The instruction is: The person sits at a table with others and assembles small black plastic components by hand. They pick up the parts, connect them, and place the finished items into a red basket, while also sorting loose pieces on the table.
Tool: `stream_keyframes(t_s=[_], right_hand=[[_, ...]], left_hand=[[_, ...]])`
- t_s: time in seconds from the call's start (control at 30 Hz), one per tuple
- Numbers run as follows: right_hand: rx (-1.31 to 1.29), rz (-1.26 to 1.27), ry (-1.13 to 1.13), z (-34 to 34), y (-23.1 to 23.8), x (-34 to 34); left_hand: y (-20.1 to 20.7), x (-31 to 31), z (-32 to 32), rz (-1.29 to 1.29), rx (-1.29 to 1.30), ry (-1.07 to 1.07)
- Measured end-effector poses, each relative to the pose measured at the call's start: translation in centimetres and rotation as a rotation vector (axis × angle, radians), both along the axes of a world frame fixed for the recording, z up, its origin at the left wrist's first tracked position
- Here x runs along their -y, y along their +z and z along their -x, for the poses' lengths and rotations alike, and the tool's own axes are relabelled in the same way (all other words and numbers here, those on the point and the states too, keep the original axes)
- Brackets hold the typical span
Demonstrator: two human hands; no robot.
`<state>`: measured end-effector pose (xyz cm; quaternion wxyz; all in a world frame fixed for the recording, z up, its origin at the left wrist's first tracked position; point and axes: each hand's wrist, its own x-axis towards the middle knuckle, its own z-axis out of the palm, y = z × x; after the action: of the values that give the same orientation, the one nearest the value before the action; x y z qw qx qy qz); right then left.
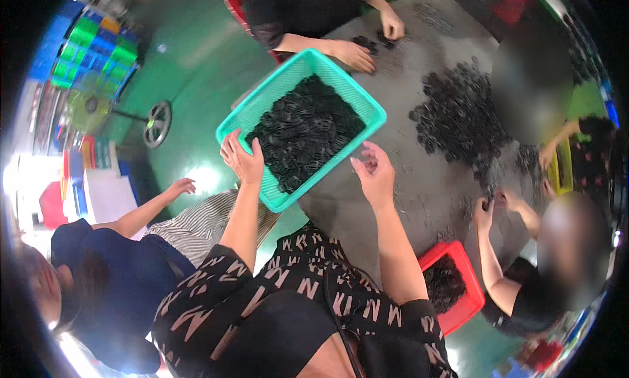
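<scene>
A turquoise plastic basket sits tilted in front of me over the table's left corner, heaped with small black parts whose exact kind I cannot make out. My left hand straddles the basket's near left rim, thumb toward the inside and fingers over the outer side. Just off the near right rim is my right hand; its fingers are loosely bent and apart, with nothing in them.
The grey table carries a large pile of black parts. A red basket with black parts stands by my right arm. Co-workers sit at the far side and right; a person in navy is close on my left. A fan stands farther left.
</scene>
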<state>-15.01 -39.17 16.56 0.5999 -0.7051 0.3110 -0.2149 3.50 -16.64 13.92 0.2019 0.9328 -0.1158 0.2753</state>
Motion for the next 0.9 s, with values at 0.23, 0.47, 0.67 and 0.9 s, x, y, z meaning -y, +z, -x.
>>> stream_keyframes(t_s=[0.23, 0.47, 0.67, 0.9], right_hand=[[-0.552, 0.874, -0.933, 26.3, 0.0, 1.9], [-0.988, -0.046, -1.31, 61.0, -10.4, -3.9], [-0.781, 0.099, -1.025, 58.3, -5.5, -5.7], [-0.299, -0.097, -0.755, 48.6, 5.0, -6.7]], left_hand=[[-1.3, 12.3, 17.6, 0.284, -1.114, -1.058], [-4.4, 15.3, 37.2, -0.23, -1.213, -1.302], [-3.8, 17.2, 35.2, -0.175, -1.184, -1.271], [1.6, 8.8, 24.2, -0.072, -1.207, -1.205]])
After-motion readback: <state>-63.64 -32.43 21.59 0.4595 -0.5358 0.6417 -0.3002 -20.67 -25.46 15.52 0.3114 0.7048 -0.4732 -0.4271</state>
